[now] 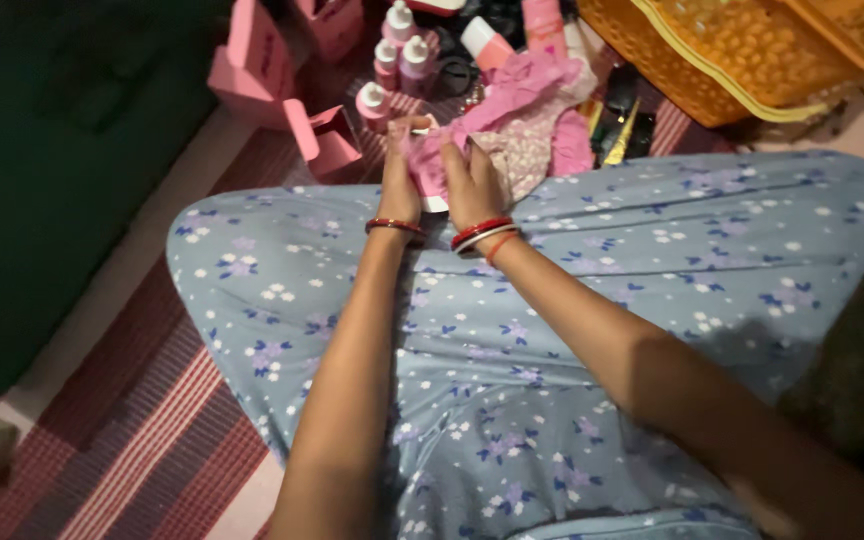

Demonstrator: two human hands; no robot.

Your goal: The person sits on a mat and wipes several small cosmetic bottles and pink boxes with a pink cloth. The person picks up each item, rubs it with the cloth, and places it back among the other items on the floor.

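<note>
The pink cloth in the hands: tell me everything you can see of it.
The pink cloth looks soft and thin, crumpled, not spread flat. The left hand and right hand grip it from both sides, just past the knees. Something white shows beneath it, unclear what. Behind it lies a heap of pink fabric, possibly touching; the dim light hides the edge.

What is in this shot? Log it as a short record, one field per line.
setting: person sitting cross-legged on a striped mat, in a blue flowered garment
left hand: grips the pink cloth, red bangle at the wrist
right hand: presses on the same cloth, red and white bangles at the wrist
ahead of hands: pink bottles with white caps, open pink boxes, more pink fabric
upper right: orange plastic basket
light: dim, details of the cloth unclear
</note>
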